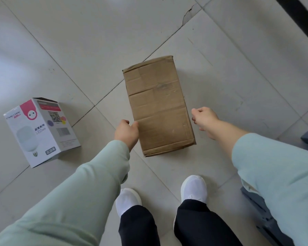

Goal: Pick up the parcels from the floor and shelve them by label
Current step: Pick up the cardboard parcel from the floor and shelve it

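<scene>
Brown cardboard parcel [158, 105] lies lengthwise away from the person, left hand [127, 133] seemingly touching its near-left edge, right hand [204, 119] open just beside it, neither gripping.

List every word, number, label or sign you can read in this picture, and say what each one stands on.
"LED": on the front of the white bulb box, beside the bulb picture.
Chinese characters above "LED" and in the small bottom label: too blurred to read.
QR code, barcode and fine print on the box's side: too small to read.
Brown cardboard box: no readable text or label on the faces shown.
</scene>
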